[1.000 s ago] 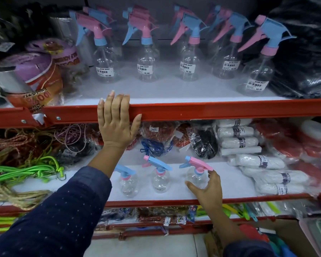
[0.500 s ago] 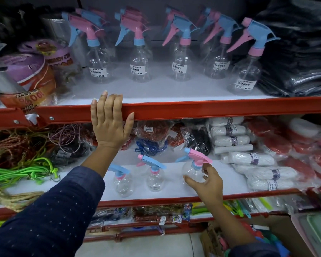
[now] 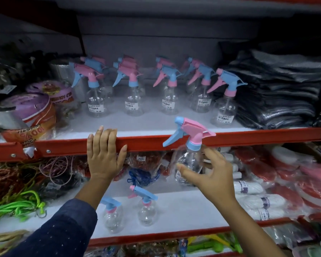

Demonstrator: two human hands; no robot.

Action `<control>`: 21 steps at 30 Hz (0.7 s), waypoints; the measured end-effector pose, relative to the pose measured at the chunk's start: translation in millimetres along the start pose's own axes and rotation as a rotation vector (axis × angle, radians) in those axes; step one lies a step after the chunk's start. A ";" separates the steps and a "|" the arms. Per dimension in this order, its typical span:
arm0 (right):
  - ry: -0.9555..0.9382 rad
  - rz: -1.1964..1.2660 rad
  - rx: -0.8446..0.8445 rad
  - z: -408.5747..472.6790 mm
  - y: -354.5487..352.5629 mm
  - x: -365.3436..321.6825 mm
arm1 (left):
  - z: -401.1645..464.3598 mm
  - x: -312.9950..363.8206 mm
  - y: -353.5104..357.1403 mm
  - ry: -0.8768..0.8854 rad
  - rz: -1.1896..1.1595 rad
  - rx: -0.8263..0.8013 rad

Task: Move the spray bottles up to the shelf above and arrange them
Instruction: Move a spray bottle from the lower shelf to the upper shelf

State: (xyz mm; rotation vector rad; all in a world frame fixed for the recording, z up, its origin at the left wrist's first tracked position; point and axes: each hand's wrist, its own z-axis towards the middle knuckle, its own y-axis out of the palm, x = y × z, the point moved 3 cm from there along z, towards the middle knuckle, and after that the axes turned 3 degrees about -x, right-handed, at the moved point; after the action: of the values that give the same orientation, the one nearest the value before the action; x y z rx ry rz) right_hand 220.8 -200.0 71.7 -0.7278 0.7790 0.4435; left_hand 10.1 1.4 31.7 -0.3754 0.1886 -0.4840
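My right hand [image 3: 214, 177] grips a clear spray bottle [image 3: 190, 145] with a pink head and blue trigger, held in the air in front of the red rail of the upper shelf [image 3: 156, 140]. My left hand [image 3: 104, 156] rests flat over that rail, fingers on the shelf edge. Two more clear bottles stand on the lower shelf [image 3: 183, 210]: one with a blue head [image 3: 112, 216], partly behind my left sleeve, and one with a blue head and pink trigger [image 3: 146, 206]. Several labelled spray bottles [image 3: 170, 97] stand in rows on the upper shelf.
Folded dark plastic packs [image 3: 278, 95] fill the upper shelf's right end; purple and orange tape rolls [image 3: 32, 112] crowd its left. On the lower shelf lie cords and green ropes [image 3: 17, 206] at the left and white and red wrapped packs [image 3: 263, 201] at the right.
My right hand took hold of the pink-headed bottle on the lower shelf and lifted it to the level of the upper rail. My left hand stayed on the rail.
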 end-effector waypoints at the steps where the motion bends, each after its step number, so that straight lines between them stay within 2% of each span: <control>1: -0.012 0.003 0.012 7.6 -3.6 -6.5 | 0.0 0.1 -0.1 -0.001 0.001 0.000; 10: -0.059 0.026 0.113 77.9 -15.7 -45.6 | 1.2 0.2 0.4 0.006 -0.005 0.000; 17: 0.000 -0.055 0.128 129.2 2.5 -44.0 | 2.3 0.1 1.1 0.016 -0.001 0.050; 21: 0.093 -0.089 0.115 148.0 15.4 -32.0 | 3.0 0.1 2.1 0.022 0.004 0.067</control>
State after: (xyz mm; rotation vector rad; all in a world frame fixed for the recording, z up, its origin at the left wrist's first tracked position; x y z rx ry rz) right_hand 261.0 -84.6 162.4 -0.6767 0.8490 0.2840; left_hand 11.8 4.0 33.6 -0.3041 0.1936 -0.4899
